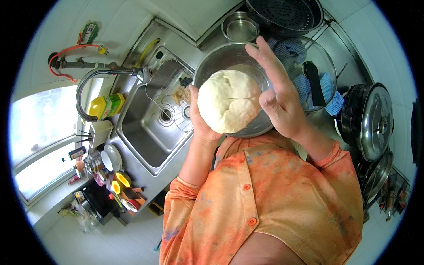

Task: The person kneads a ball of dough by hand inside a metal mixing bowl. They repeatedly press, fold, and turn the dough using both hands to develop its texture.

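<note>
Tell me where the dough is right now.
In the head view, the dough is near the centre, in the left hand over the metal bowl, with the right hand just to its right.

Shirt [291, 190]: orange, mottled red and bluish-purple, from my remote view
Buttons [246, 187]: three, round, orange, down the front
Sleeves [184, 190]: matching print, ending short of the wrists

A curved tap [106, 71] and, probably, a yellow jug [106, 106] stand beside the steel sink [142, 128].

Pale walls [59, 37], a bright window [44, 117] at left, a steel sink [137, 128] near it, whitish tiling [375, 33] at right.
</note>
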A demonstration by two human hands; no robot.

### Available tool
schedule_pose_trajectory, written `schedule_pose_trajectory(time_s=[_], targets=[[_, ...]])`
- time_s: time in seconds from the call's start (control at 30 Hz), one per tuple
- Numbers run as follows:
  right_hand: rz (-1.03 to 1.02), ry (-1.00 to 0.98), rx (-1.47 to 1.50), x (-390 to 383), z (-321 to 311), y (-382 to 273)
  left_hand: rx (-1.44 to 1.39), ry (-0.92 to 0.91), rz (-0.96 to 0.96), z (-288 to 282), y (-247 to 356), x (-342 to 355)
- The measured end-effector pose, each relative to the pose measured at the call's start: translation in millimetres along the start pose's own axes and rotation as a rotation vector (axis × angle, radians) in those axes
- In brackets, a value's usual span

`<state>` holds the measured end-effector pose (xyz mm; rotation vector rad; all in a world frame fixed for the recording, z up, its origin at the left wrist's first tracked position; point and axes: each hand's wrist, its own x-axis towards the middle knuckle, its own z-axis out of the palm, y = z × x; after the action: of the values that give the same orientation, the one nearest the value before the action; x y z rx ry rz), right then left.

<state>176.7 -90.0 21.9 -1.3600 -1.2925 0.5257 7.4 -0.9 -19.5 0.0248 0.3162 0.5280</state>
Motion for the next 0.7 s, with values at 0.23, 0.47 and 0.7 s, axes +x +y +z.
schedule_pose_trajectory(time_s=[0.23, 0.47, 0.7], targets=[[-0.375, -0.176, -0.442, 4, 19, -29, -0.047, -0.081, -0.041, 33, -14, -21], [-0.378, 0.136, -0.084, 22, 30, 3, 0.468, 0.257, 0.209, 71, -26, -30], [0.442, 0.303, 0.741, 24, 38, 38, 1.076, 0.222, 0.009, 67, -5, -22]])
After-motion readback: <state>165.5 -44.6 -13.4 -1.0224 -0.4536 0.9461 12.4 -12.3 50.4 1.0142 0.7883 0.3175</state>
